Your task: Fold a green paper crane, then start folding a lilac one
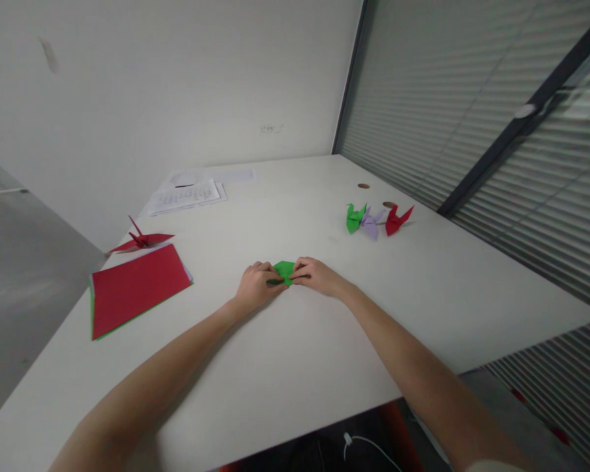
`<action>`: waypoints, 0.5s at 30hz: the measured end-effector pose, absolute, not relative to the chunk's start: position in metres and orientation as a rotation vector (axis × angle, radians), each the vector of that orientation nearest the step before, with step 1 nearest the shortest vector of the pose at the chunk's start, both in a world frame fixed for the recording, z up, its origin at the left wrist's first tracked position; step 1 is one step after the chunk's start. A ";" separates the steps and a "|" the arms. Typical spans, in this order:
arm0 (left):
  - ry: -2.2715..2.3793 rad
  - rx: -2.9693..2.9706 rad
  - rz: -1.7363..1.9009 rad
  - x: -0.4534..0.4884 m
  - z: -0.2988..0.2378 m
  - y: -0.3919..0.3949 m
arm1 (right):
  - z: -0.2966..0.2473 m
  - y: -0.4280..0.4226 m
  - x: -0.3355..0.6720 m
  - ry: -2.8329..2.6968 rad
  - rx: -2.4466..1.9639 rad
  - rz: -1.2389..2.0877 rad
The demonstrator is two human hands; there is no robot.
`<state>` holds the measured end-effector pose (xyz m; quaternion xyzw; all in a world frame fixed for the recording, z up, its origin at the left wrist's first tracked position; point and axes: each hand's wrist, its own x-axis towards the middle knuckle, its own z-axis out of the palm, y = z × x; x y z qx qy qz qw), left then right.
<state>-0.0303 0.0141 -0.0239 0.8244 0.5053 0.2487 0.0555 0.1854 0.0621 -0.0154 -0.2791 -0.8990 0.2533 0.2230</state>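
The small folded piece of bright green paper (284, 269) lies on the white, smooth worktop (285, 354), in front of the person and between the two hands. The left hand (255, 287) has its fingers closed on the paper's left side; the right hand (320, 275) has its fingers closed on the right side. The exact fold under the fingertips is hidden and cannot be verified.

Risks, as judged: uneven pressure from the two hands could set a crease off line; pulling the sides apart could tear the thin paper at a fold; a loosened grip could let layers spring open or the piece skid on the smooth surface.

Surroundings: to the left lies a stack of flat coloured paper sheets (140, 288), red uppermost, with green showing at the edge. Just behind it rests a red folded-paper crane (140, 240) with spread wings. The left forearm, if swung outward, could disturb the stack. To the right, beyond the right hand, stand a green paper crane (355, 219), a pale lilac paper crane (372, 224) and a red paper crane (396, 221), the last near a round hole (389, 204) in the surface. White printed papers (187, 198) lie toward the wall. Nothing obstructs the space between the hands.
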 end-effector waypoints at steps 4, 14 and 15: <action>1.515 2.530 0.736 -0.031 -0.023 0.015 | -0.013 0.061 0.186 -2.517 -0.775 0.631; 1.522 2.687 0.745 -0.029 -0.026 0.012 | -0.014 0.062 0.185 -2.538 -0.750 0.546; 1.526 2.689 0.754 -0.029 -0.027 0.012 | -0.015 0.062 0.184 -2.532 -0.752 0.549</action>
